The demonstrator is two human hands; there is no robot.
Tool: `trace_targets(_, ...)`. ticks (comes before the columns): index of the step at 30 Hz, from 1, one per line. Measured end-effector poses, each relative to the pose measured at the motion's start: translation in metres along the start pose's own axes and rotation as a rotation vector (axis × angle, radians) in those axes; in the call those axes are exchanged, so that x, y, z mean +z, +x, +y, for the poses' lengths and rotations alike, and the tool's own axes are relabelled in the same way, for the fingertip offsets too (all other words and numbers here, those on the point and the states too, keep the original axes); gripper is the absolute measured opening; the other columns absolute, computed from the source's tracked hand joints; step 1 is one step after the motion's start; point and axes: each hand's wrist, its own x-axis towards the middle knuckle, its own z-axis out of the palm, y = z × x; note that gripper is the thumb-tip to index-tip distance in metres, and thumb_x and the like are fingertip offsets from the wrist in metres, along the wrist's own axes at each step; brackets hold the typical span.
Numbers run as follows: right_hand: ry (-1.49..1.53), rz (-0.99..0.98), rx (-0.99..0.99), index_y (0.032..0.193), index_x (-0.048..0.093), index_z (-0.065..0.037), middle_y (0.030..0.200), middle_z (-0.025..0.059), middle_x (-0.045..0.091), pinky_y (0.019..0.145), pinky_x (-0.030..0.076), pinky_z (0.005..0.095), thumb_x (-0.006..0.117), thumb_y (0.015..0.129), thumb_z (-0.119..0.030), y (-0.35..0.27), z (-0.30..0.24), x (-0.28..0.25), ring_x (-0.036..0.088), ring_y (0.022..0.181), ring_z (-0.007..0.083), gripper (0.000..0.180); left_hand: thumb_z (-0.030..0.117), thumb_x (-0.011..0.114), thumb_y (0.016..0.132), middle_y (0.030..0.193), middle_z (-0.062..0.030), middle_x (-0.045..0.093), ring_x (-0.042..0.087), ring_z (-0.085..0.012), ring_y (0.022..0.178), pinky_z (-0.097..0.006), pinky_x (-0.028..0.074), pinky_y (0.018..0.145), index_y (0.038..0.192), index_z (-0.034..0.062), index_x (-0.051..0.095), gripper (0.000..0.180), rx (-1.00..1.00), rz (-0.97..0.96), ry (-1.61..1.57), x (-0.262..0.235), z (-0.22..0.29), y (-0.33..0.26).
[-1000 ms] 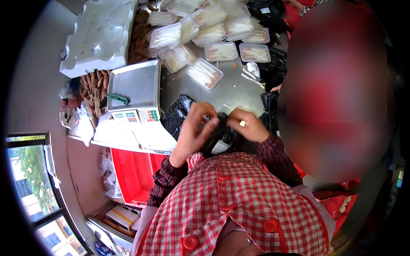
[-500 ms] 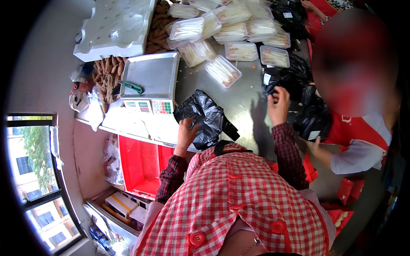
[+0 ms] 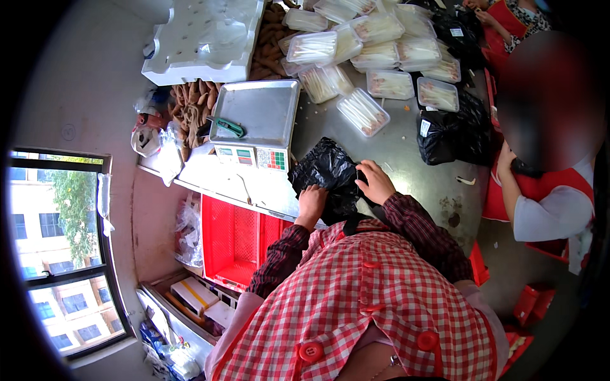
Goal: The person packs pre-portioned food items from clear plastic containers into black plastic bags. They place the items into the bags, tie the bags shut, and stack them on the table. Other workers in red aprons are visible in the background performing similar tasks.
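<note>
A crumpled black plastic bag (image 3: 326, 162) lies on the metal table just in front of me. My left hand (image 3: 312, 203) is closed on its near left edge, fingers curled into the film. From the right, my right hand (image 3: 376, 182) pinches the bag's right side with bent fingers. The bag looks flat and loose, and its inside is hidden. Beyond it sits a clear tray of pale, thin stalks (image 3: 363, 112), with several like trays (image 3: 389, 84) piled behind.
A weighing scale (image 3: 257, 114) with a green cutter (image 3: 230, 127) on its pan stands left of the bag. Brown roots (image 3: 190, 108) and a white foam box (image 3: 200, 41) lie past it. A full black bag (image 3: 448, 136) stands right, by a co-worker (image 3: 540, 209). A red crate (image 3: 238, 238) sits below the table edge.
My right hand has moved left, from near the full bag to the loose bag. A black bag by the co-worker has left its place on the table. The view has shifted.
</note>
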Motion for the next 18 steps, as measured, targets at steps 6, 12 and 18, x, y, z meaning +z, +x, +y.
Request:
trace_targets(6,-0.021,-0.007,-0.196,0.122,0.047,-0.002,0.125,0.0182,0.047,0.095,0.039,0.0395,0.062,0.08,-0.017,0.036,-0.018,0.04,0.047,0.113,0.0348,0.047,0.02,0.056,0.082,0.081,-0.006,0.058,0.057,-0.0246,0.084,-0.039,0.045,0.071,0.081,0.0109,0.062,0.011,0.087,0.029,-0.014,-0.036,0.016,-0.007)
trace_targets(12,-0.141,-0.345,-0.194,0.139,0.028,-0.007,0.143,0.0121,0.032,0.108,0.023,0.0393,0.065,0.077,-0.039,0.011,0.047,0.076,0.027,0.133,0.0283,0.079,0.008,0.055,0.079,0.079,-0.0116,0.056,0.056,-0.0322,0.075,-0.038,0.046,0.062,0.081,0.0053,0.06,0.006,0.216,0.131,-0.307,-0.108,0.011,-0.015)
trace_targets(18,-0.374,-0.16,-0.308,0.139,0.031,-0.01,0.147,0.0047,0.026,0.109,0.021,0.0411,0.061,0.081,-0.026,-0.015,0.058,0.07,0.022,0.136,0.0238,0.067,0.018,0.05,0.095,0.067,0.0042,0.049,0.04,-0.0038,0.062,-0.021,0.034,0.054,0.081,-0.0007,0.056,0.024,-0.311,0.495,-1.137,-0.18,-0.02,-0.024)
